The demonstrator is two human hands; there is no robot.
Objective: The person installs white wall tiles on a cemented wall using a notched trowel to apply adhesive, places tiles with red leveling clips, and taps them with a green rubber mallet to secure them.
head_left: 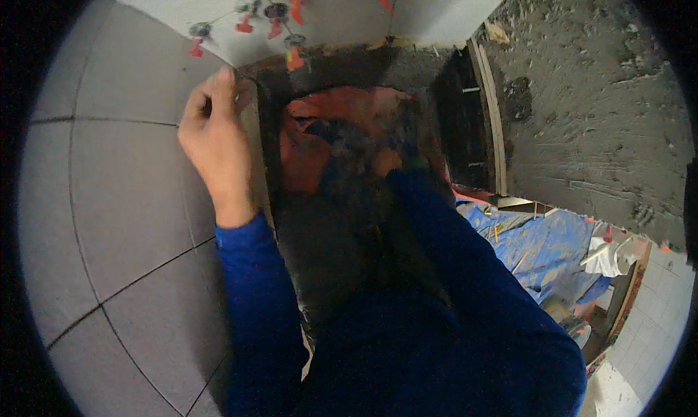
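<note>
Tiles left of the left hand are plain pale grey with a grid of dark lines, and up past that hand the clips are bright red, one kinda orange, against whitish slabs. Around the right hand it's a dull red sheet with dark blotches, then mottled grey-brown mortar and a smudgy bright blue tarp off to its right.
</note>
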